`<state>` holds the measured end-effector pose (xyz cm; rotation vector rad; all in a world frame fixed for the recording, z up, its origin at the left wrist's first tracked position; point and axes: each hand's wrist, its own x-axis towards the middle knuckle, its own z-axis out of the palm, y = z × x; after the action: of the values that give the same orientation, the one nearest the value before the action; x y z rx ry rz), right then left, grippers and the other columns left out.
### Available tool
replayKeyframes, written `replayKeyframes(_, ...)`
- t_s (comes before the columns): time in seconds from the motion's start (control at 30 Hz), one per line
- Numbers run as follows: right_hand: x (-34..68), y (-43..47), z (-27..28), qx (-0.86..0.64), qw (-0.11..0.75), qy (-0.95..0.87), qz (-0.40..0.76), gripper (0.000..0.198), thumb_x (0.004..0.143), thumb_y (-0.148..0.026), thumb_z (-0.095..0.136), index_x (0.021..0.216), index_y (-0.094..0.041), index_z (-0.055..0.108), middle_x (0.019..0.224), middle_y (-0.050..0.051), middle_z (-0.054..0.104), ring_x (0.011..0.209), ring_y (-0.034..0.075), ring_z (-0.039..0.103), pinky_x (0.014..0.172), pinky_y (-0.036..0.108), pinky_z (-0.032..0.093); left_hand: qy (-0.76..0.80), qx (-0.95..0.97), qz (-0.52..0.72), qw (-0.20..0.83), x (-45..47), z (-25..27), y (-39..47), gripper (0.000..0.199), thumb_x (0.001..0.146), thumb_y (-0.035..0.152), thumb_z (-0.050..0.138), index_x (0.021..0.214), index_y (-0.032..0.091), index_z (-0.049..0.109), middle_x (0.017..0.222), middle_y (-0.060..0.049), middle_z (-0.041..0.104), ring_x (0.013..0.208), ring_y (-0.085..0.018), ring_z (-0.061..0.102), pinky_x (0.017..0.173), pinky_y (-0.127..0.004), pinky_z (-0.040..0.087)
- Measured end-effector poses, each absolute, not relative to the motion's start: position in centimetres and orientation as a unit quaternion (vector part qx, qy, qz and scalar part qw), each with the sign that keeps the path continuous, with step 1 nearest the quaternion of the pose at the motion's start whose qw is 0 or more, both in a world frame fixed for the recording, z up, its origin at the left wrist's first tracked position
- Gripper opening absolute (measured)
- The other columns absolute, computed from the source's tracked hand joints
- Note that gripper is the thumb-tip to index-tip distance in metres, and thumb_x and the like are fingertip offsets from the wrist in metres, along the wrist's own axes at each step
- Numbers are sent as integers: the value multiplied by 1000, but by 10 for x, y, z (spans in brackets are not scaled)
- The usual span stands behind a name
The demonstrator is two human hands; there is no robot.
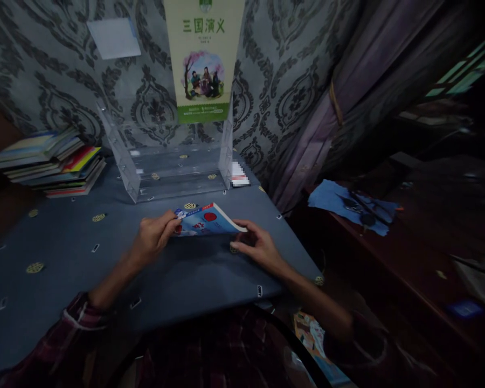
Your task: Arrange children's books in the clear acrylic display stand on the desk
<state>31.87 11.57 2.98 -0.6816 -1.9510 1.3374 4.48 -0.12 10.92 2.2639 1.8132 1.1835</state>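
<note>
while left hand (156,231) pinches book (204,222), right hand (263,249) gapes

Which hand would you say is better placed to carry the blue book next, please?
Probably the left hand: it grips the blue book at its left end, while the right hand has its thumb off it.

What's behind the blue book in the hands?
Past the far edge of the blue book: dark blue tablecloth with a yellow motif, then the clear rack and patterned wallpaper. The tablecloth directly behind the book is hidden.
</note>
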Motion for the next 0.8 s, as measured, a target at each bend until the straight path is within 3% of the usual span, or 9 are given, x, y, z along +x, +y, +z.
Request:
replayKeyframes(0.1, 299, 115, 35, -285, 388, -675, 559, 67, 81, -60, 76, 136, -28, 56, 99, 2, 71, 72, 16, 67, 70, 34, 62, 613, 667, 422, 32, 47, 120, -5, 50, 103, 48, 42, 63, 21, 51, 50, 5, 46, 43, -9, 43, 48, -21, 35)
replayKeyframes(0.2, 277, 112, 48, -269, 407, -643, 590, 51, 79, -64, 77, 110, -25, 65, 76, -2, 66, 67, 16, 66, 68, 33, 61, 640, 579, 499, 74, 44, 122, -4, 51, 101, 53, 45, 61, 21, 51, 50, 3, 48, 45, -11, 44, 46, -22, 36)
replayKeyframes(0.3, 261, 108, 59, -222, 379, -651, 619, 44, 78, -63, 78, 90, -23, 65, 68, -3, 64, 59, 13, 61, 59, 29, 58, 627, 460, 609, 156, 42, 116, 3, 51, 98, 59, 49, 65, 21, 56, 54, 2, 55, 47, -12, 49, 46, -23, 40)
replayKeyframes(0.37, 256, 106, 62, -200, 350, -656, 638, 43, 80, -59, 78, 95, -21, 65, 68, -4, 65, 48, 9, 53, 47, 24, 51, 584, 382, 684, 215, 41, 110, 10, 46, 92, 61, 58, 73, 20, 60, 58, 2, 59, 52, -13, 55, 49, -23, 45)
replayKeyframes(0.47, 252, 108, 58, -212, 328, -637, 664, 52, 82, -54, 77, 118, -22, 58, 68, -6, 67, 39, 5, 43, 36, 19, 38, 543, 286, 732, 297, 41, 100, 16, 36, 82, 53, 72, 92, 20, 63, 71, 3, 68, 58, -12, 61, 55, -22, 51)
replayKeyframes(0.57, 250, 114, 46, -254, 308, -622, 674, 66, 82, -54, 76, 132, -22, 47, 62, -8, 65, 35, 6, 40, 32, 17, 31, 582, 227, 689, 369, 39, 85, 15, 44, 80, 37, 73, 119, 22, 59, 77, 4, 71, 57, -12, 64, 54, -23, 54)
replayKeyframes(0.63, 249, 119, 36, -279, 281, -618, 679, 72, 78, -58, 76, 132, -20, 46, 57, -10, 62, 33, 5, 37, 31, 17, 27, 625, 219, 631, 405, 35, 73, 12, 53, 82, 29, 67, 132, 22, 52, 68, 6, 67, 50, -12, 60, 48, -21, 50)
replayKeyframes(0.73, 248, 127, 27, -304, 234, -621, 684, 78, 74, -61, 76, 133, -17, 47, 53, -11, 58, 32, 6, 37, 31, 17, 26, 687, 257, 535, 419, 27, 58, 9, 54, 87, 25, 59, 139, 18, 46, 57, 10, 57, 41, -10, 51, 38, -16, 39)
replayKeyframes(0.8, 249, 132, 26, -313, 213, -625, 682, 82, 73, -60, 76, 135, -15, 47, 51, -11, 57, 32, 6, 38, 32, 17, 26, 721, 301, 475, 405, 21, 53, 10, 53, 91, 24, 53, 142, 16, 43, 59, 9, 58, 39, -10, 50, 37, -17, 38)
